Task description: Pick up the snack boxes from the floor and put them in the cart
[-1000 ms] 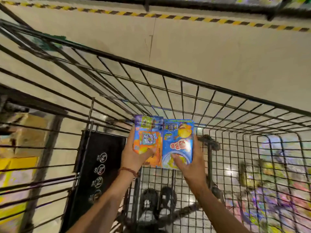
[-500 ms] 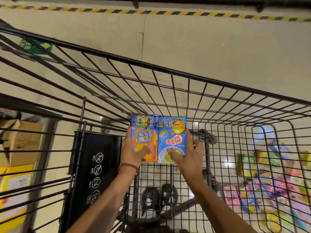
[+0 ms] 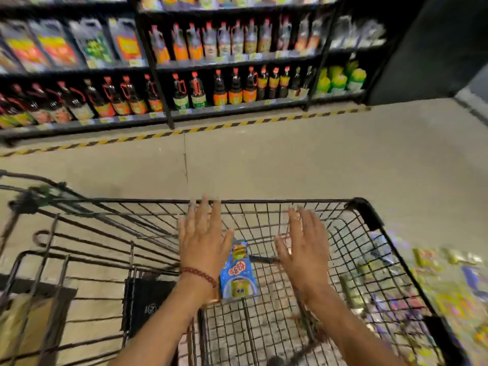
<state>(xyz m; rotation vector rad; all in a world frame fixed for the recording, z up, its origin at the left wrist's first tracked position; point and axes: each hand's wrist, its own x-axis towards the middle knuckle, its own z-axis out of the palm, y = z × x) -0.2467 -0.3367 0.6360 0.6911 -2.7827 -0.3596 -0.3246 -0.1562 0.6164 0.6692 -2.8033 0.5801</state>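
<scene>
Shelving of bottles (image 3: 211,85) backs the cart (image 3: 364,210). Left hand (image 3: 202,241) and right hand (image 3: 303,249) hover over the cart, fingers spread, holding nothing. 1 blue box (image 3: 237,270) lies inside the cart. Risk: boxes on the floor (image 3: 449,281) right of the cart are missed or trodden on.

The left hand (image 3: 202,240) and its wrist cover the left part of the blue snack box (image 3: 239,270) in the cart (image 3: 367,211), and whether a second box lies beneath cannot be told. The packets on the floor (image 3: 449,286) at right are smeared by motion blur, their print unreadable. Bottle labels on the shelves (image 3: 224,62) are too blurred to read. The cart's near end runs off the bottom edge.
</scene>
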